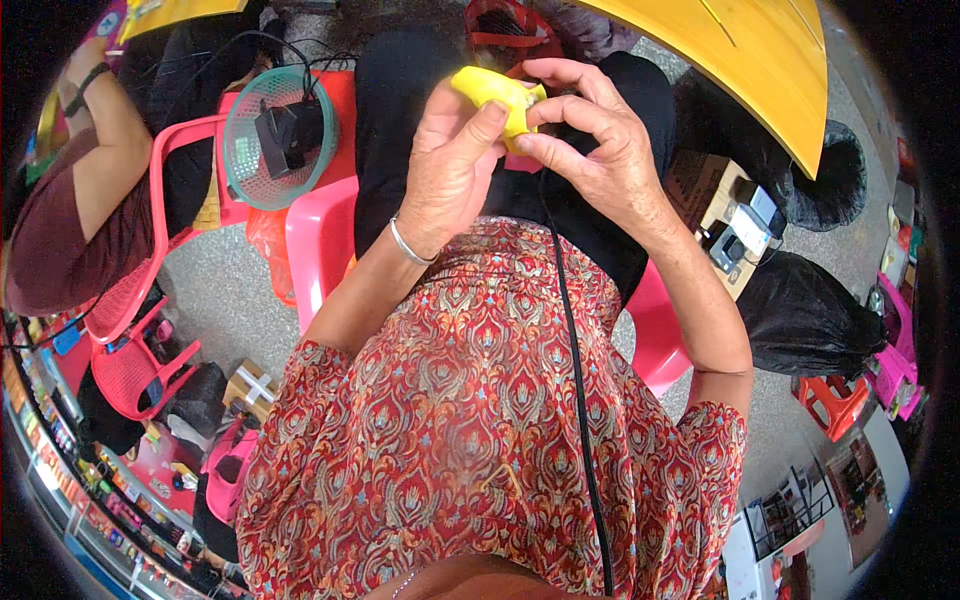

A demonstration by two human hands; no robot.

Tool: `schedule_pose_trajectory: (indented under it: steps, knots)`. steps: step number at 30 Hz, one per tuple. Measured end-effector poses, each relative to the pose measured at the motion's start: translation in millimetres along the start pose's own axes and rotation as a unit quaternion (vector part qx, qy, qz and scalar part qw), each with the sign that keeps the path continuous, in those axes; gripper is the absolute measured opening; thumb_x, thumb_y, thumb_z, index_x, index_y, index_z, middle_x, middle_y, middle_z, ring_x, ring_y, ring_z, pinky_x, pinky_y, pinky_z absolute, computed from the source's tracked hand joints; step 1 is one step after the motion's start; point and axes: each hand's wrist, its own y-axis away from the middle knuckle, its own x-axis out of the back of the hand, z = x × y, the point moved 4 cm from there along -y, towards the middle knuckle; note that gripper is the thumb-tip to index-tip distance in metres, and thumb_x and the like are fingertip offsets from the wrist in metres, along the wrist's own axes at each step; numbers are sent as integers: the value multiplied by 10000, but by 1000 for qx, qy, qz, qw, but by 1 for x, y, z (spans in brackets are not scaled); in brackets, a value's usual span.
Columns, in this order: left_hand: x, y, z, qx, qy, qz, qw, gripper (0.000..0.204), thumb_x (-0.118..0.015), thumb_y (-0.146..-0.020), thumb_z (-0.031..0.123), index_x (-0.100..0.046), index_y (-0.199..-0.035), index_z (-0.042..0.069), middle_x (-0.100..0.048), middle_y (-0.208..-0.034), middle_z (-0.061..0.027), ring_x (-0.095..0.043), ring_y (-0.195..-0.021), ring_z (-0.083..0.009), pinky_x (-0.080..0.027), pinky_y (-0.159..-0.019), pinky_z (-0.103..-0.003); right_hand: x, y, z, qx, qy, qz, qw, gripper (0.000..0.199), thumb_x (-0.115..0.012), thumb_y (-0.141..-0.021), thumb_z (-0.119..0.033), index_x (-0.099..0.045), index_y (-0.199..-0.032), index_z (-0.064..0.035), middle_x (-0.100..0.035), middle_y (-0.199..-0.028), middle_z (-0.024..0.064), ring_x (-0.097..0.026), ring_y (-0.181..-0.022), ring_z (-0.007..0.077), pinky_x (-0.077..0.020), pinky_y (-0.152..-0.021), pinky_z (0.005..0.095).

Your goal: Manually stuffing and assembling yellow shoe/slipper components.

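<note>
A small bright yellow object (492, 88), smooth and rounded, is held up over my lap between both hands; its exact kind does not show. My left hand (455, 140) wraps round its left part, with the thumb pressed along its near side. At the object's right end, my right hand (605, 145) pinches with thumb and forefinger, the other fingers curved above. Something small and pale shows at that end, too small to name. A silver bangle (408, 243) circles my left wrist.
Pink plastic chairs (318, 245) stand at the left, one bearing a mint mesh basket (235, 150) with black items. A yellow tabletop (770, 75) juts in at the upper right. Another person's arm (115, 155) is at the far left. A black bag (805, 315) lies right.
</note>
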Motion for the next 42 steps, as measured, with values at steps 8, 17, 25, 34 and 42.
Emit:
schedule_pose_trajectory:
  steps: [8, 17, 25, 34, 42]
  knots:
    - [2, 0, -8, 37, 28, 14, 999, 273, -539, -954, 139, -489, -1217, 82, -561, -1194, -107, -523, -1135, -222, -421, -988, -410, 3, 1, 7, -10, 24, -30, 999, 154, -765, -693, -121, -658, -793, -74, -595, -1127, 98, -587, -976, 233, -483, -816, 343]
    - [-2, 3, -9, 57, 11, 17, 998, 465, -541, -910, -13, -342, -1317, 91, -498, -1236, -122, -490, -1184, -227, -409, -1014, -378, -9, 6, 16, -165, -252, -28, 953, 165, -719, -806, -89, -699, -969, -67, -469, -1310, 93, -604, -881, 102, -538, -625, 208]
    - [0, 4, -14, 20, -76, 16, 997, 413, -556, -897, -23, -403, -1269, 65, -558, -1172, -107, -553, -1093, -191, -462, -929, -312, -10, 9, 25, -232, -300, -42, 924, 100, -740, -794, -99, -660, -820, -46, -480, -1272, 97, -609, -869, 115, -555, -655, 234]
    - [1, 5, -17, 18, -52, 36, 998, 359, -570, -885, -22, -453, -1219, 43, -590, -1149, -98, -580, -1050, -174, -480, -889, -290, 1, 5, 24, -100, -72, -16, 992, 184, -789, -704, -122, -622, -690, -46, -598, -1053, 97, -618, -912, 173, -520, -752, 308]
    - [6, 5, -21, 13, -50, 63, 997, 332, -552, -871, -52, -466, -1179, 38, -591, -1140, -92, -567, -1064, -174, -447, -937, -295, 4, 0, 2, 54, 171, 10, 984, 178, -768, -721, -123, -599, -728, -69, -601, -846, 35, -606, -823, 183, -480, -697, 327]
